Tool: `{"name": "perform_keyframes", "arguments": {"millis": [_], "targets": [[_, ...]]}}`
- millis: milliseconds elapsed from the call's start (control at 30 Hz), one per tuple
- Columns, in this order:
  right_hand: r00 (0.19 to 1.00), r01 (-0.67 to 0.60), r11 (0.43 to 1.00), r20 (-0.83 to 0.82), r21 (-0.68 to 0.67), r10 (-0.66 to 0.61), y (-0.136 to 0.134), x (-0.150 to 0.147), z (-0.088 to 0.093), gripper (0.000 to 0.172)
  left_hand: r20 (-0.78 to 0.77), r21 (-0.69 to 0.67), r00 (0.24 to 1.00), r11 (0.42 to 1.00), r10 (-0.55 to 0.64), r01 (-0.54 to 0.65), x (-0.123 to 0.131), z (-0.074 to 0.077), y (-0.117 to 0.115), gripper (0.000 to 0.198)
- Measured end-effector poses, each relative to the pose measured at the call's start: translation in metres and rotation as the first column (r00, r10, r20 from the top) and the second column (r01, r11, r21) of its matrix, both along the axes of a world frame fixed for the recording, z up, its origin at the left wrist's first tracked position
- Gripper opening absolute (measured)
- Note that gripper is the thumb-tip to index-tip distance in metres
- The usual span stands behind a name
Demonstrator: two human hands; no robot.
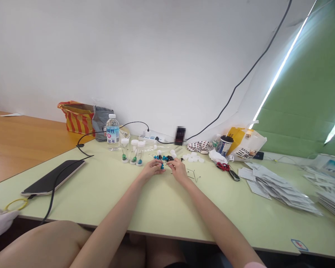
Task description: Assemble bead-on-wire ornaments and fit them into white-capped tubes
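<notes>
My left hand (151, 169) is closed on a small blue piece (162, 166) near the middle of the table. Just to its right, my right hand (178, 168) is closed, its fingertips pinched near a thin dark wire; what exactly they grip is too small to make out. Behind both hands lies a cluster of blue and black beads (170, 158). Three clear vials (139, 154) with white caps stand left of my hands, with green or blue pieces inside. White caps (193, 158) and bent thin wires (194, 174) lie to the right.
A water bottle (112, 134), striped bag (79, 118) and black tablet (56, 176) are on the left, with a cable over the tablet. Red-handled scissors (222, 166), a dark cup (225, 145), a yellow-white bag (245, 145) and paper stacks (279, 188) are on the right.
</notes>
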State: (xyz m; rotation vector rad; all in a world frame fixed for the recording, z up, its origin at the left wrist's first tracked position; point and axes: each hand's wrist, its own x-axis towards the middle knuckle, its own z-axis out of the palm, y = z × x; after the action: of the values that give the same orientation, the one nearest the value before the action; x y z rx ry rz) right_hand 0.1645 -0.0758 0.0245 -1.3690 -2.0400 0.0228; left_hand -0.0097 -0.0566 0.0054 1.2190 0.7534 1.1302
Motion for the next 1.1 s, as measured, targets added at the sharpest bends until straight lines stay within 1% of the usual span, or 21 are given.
{"name": "perform_keyframes", "arguments": {"millis": [133,267,600,767,967,1100], "targets": [[0.999,-0.037,0.999,-0.006,0.004,0.037,0.0001,-0.0067,-0.0053,0.024,-0.022,-0.001,0.999,0.999,-0.035,0.035,-0.0002,-0.0012,0.0008,0.037],[0.998,-0.056,0.998,-0.024,0.020,0.057,0.0018,-0.0074,-0.0089,0.022,-0.017,-0.013,0.999,0.999,-0.043,0.042,0.0004,-0.0010,0.0005,0.038],[0.997,-0.072,0.997,-0.031,0.031,0.073,-0.0017,-0.0065,-0.0088,0.021,-0.033,-0.039,0.999,0.999,-0.021,0.020,0.0012,-0.0001,-0.0005,0.036],[0.994,-0.081,0.996,-0.066,0.035,0.084,-0.0005,-0.0059,-0.0105,0.021,-0.040,-0.047,0.999,0.999,-0.013,0.011,0.0020,0.0026,-0.0027,0.033],[0.981,-0.123,0.991,-0.141,0.048,0.129,0.0015,-0.0047,-0.0106,0.015,-0.041,-0.067,0.999,0.998,-0.001,-0.002,0.0026,0.0060,-0.0063,0.033],[0.980,-0.114,0.993,-0.159,0.041,0.119,0.0019,-0.0041,-0.0103,0.010,-0.031,-0.079,0.999,0.997,-0.013,0.011,0.0023,0.0055,-0.0060,0.034]]}}
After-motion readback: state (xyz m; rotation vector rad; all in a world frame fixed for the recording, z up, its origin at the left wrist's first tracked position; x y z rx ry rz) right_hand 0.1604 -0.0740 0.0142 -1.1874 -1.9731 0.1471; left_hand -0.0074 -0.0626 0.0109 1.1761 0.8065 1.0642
